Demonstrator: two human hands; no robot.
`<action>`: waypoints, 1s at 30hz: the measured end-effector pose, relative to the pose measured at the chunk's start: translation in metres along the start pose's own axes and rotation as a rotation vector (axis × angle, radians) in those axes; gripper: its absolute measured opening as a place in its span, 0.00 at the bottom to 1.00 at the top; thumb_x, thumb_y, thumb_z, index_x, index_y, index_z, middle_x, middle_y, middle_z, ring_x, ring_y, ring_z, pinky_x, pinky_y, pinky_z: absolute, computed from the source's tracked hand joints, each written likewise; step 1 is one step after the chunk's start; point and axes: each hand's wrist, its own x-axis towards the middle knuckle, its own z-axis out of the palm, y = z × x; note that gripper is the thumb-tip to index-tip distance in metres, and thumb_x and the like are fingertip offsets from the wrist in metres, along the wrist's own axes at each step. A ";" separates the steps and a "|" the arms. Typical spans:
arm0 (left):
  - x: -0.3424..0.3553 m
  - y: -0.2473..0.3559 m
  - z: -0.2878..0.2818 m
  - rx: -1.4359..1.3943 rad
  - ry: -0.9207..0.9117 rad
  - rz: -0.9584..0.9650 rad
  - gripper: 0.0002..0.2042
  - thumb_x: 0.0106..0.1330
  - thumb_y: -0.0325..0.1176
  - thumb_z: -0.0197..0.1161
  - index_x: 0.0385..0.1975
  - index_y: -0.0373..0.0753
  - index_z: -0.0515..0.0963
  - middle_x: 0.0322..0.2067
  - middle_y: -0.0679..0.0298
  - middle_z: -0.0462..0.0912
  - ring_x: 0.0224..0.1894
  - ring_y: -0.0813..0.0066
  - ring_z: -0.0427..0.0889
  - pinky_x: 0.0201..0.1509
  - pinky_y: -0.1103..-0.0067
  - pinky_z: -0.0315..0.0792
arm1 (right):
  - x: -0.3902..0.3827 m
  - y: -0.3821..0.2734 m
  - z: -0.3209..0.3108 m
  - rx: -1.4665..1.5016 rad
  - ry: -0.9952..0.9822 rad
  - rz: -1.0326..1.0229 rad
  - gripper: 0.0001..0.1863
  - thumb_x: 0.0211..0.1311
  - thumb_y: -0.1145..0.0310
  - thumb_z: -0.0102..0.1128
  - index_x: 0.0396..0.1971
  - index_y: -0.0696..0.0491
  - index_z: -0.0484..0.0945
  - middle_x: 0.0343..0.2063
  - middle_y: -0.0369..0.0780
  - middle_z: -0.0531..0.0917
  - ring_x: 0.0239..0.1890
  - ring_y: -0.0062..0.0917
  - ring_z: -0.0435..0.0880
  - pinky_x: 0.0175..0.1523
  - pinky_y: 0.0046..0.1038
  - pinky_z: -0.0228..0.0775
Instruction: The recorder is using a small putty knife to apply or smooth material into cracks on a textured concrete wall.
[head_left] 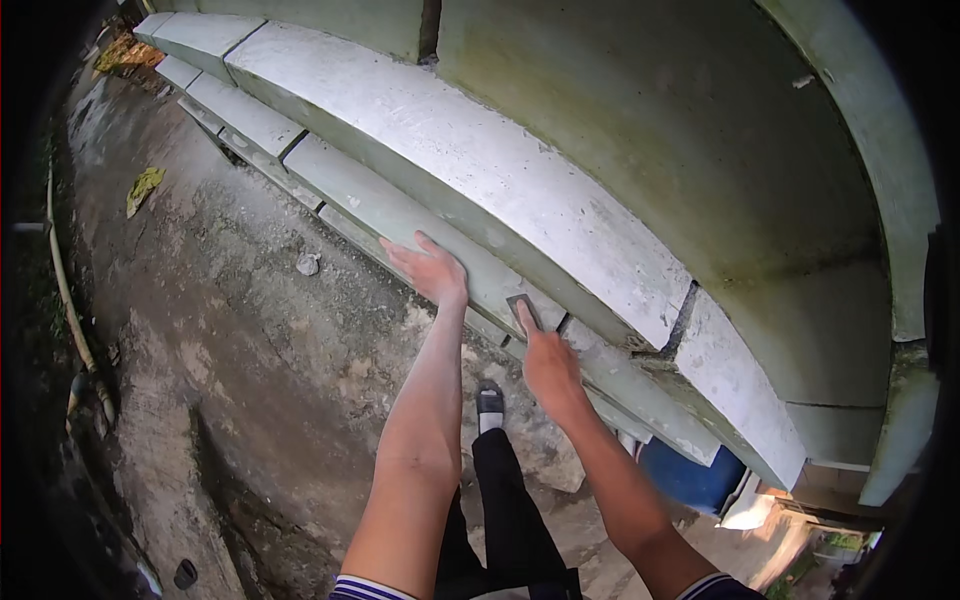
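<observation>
My left hand (pixel 430 270) lies against the lower pale ledge (pixel 385 200), its fingers stretched and spread, holding nothing. To its right, my right hand (pixel 550 368) is closed on a small flat grey tool (pixel 513 301) with a squarish end, like a scraper. The index finger runs along the tool, which is against the same ledge near a dark joint (pixel 563 325). Its grip end is hidden in the hand. Just above rises a wider, white-dusted concrete step (pixel 450 150) with a curved edge.
A large greenish concrete panel (pixel 660 120) stands beyond the steps. Below lies rough, stained ground (pixel 270 330) with a small stone (pixel 307 264) and a yellow scrap (pixel 145 190). A blue container (pixel 690 477) sits under the ledge's right end. A pipe (pixel 62 270) runs along the left.
</observation>
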 end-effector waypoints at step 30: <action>-0.004 0.006 0.004 -0.078 -0.002 0.077 0.31 0.72 0.45 0.41 0.66 0.28 0.45 0.64 0.41 0.54 0.65 0.47 0.55 0.68 0.63 0.53 | -0.012 0.017 0.007 0.202 0.162 0.147 0.26 0.68 0.63 0.39 0.66 0.41 0.57 0.32 0.57 0.80 0.37 0.53 0.80 0.46 0.47 0.71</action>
